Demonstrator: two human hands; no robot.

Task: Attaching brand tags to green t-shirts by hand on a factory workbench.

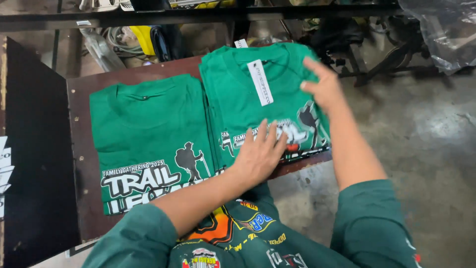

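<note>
Two stacks of folded green T-shirts lie side by side on a dark brown table (79, 119). The left stack (144, 124) shows a white printed design with a dark hiker figure. The right stack (238, 94) carries a white size strip (260, 82) on its top shirt. My left hand (259, 153) rests flat, fingers spread, on the lower print of the right stack. My right hand (322, 87) touches that stack's right edge with fingers extended, holding nothing I can make out.
A black panel (34, 149) stands at the left. Concrete floor (426, 144) spreads to the right. Behind the table are a metal rail (198, 15), cables, a yellow object (144, 37) and a clear plastic bag (441, 30).
</note>
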